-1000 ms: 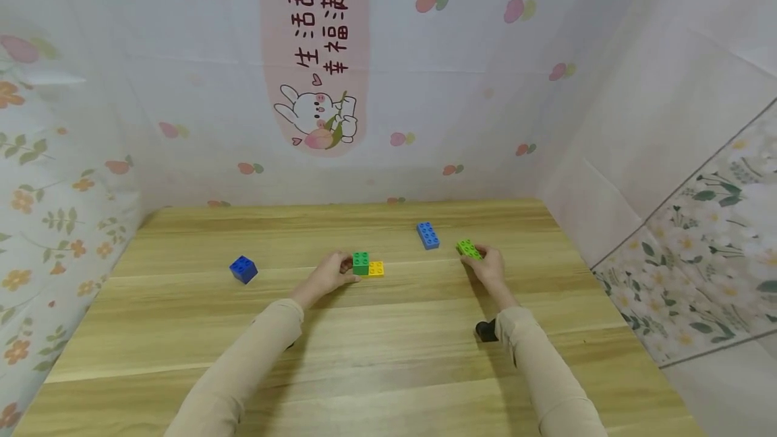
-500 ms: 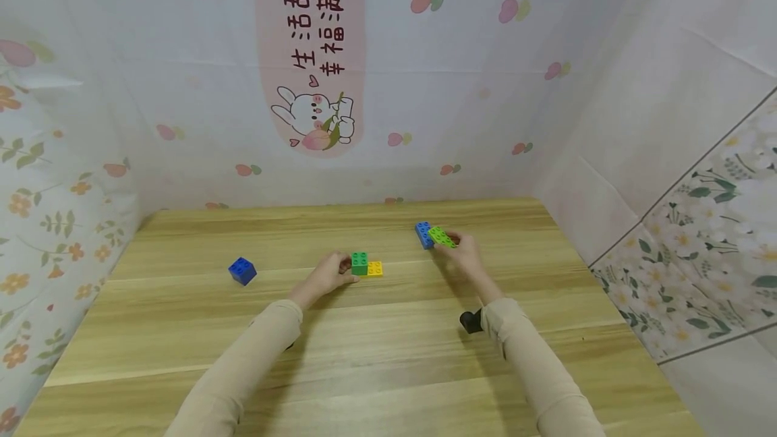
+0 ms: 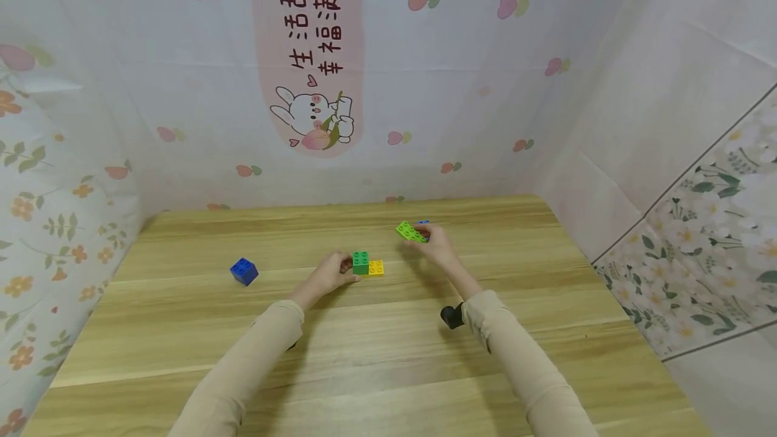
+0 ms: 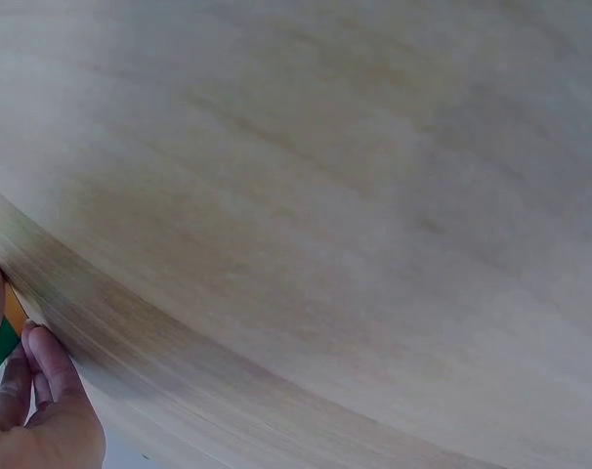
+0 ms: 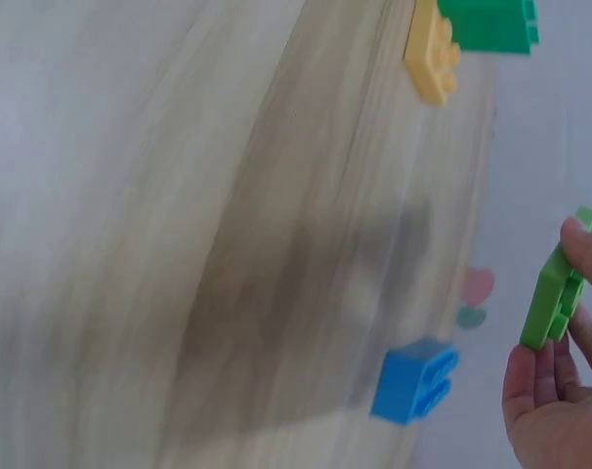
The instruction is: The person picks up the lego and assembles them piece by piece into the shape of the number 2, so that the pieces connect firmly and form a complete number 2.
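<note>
My right hand pinches a lime green toy brick and holds it above the table, tilted. In the right wrist view the lime brick sits between thumb and fingers. My left hand grips a dark green brick from its left side. That green brick stands on the left part of a flat yellow brick, whose right studs show. A light blue brick lies on the table, mostly hidden behind my right hand in the head view.
A dark blue brick rests on the left part of the wooden table. Behind stands a patterned cloth wall. A black object shows at the right cuff.
My right hand has lifted the lime brick and carried it left, past the light blue brick, towards the green and yellow bricks. My left hand stays in place.
</note>
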The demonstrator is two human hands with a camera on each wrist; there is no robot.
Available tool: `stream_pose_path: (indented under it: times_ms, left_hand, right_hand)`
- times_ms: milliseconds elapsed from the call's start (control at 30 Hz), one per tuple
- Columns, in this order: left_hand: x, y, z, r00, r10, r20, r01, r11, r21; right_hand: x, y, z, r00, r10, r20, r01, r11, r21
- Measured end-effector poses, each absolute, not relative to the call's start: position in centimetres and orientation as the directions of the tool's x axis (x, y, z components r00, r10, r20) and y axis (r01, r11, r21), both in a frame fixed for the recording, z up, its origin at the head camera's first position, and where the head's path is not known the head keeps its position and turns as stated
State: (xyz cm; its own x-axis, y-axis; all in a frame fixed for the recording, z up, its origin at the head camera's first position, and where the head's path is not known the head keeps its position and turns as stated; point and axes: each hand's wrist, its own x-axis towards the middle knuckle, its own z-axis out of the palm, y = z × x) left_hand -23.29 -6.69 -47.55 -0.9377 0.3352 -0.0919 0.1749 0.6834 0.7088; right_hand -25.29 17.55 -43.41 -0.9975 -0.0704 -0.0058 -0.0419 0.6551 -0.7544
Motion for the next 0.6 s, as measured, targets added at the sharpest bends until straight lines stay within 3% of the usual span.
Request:
stream_pose_path:
  times_ms: [300,600]
  left_hand:
    - [-23.4,-6.7,-47.6,-0.938,0.340,-0.071,0.191,0.675,0.713]
    - [-23.3,-6.9,-47.5,-0.934,0.354,-0.056,0.208,0.663,0.719]
  right_hand:
    - [-24.9,14.4,-42.7,-0.981,-0.194,0.019,-0.142,0.645,-0.751]
    - [-24.6,12.6,-43.1,-0.918,-0.391,0.068,-0.311,0.600,-0.737]
